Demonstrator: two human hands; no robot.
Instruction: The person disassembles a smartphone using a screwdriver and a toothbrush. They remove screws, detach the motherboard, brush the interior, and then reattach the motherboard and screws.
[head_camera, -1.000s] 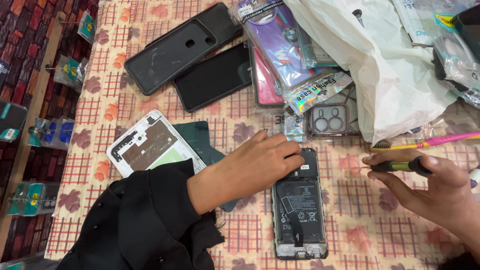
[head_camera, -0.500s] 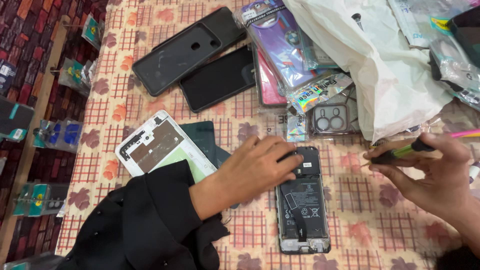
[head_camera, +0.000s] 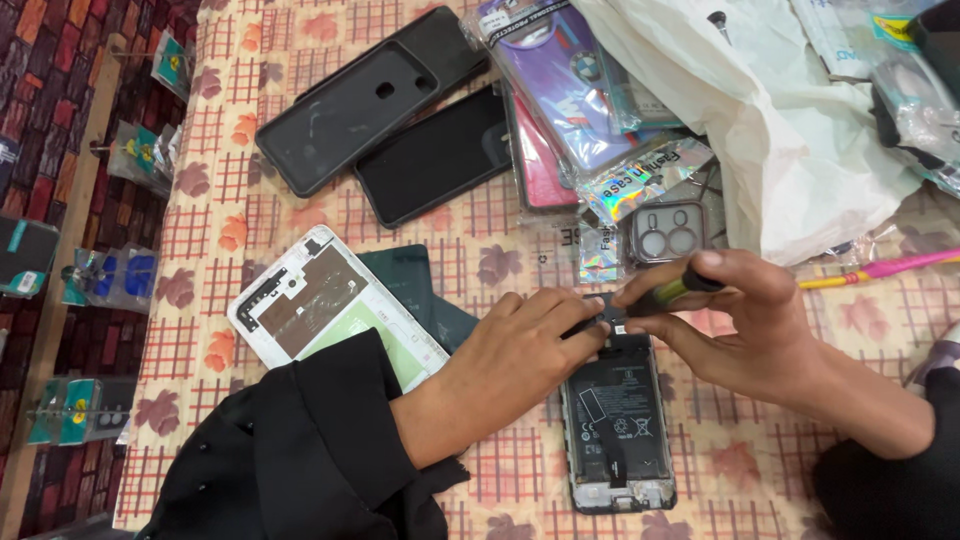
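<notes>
Far left, we note small packaged items (head_camera: 110, 275) hanging on pegs beside the table, past the edge of the patterned tablecloth (head_camera: 300, 210). On the cloth, upper left, a black phone case (head_camera: 350, 105) lies inside-up, and a dark phone (head_camera: 435, 155) rests face-up just beside it. Below them we see a white phone frame (head_camera: 320, 310) with its inner side showing, overlapping a dark green back cover (head_camera: 415, 285).

Our left hand (head_camera: 510, 355), black sleeve pushed to the wrist, lies flat with fingers together, pressing on the top end of the opened phone (head_camera: 615, 425). That phone sits low and centre on the cloth, back removed, battery and board exposed, long axis running away from us.

Our right hand (head_camera: 740, 325) comes in from the right, thumb and fingers pinched shut on a screwdriver (head_camera: 665, 295) with a black and green handle. Its tip points at the phone's top end, close to our left fingertips; we cannot tell whether it touches a screw.

Above the hands lies a clear camera-cutout case (head_camera: 665, 235), with packaged phone covers (head_camera: 570, 90) stacked behind it. Right of those, a white plastic bag (head_camera: 790, 130) spreads wide, and a pink pen-like tool (head_camera: 890, 268) lies at its lower edge.
</notes>
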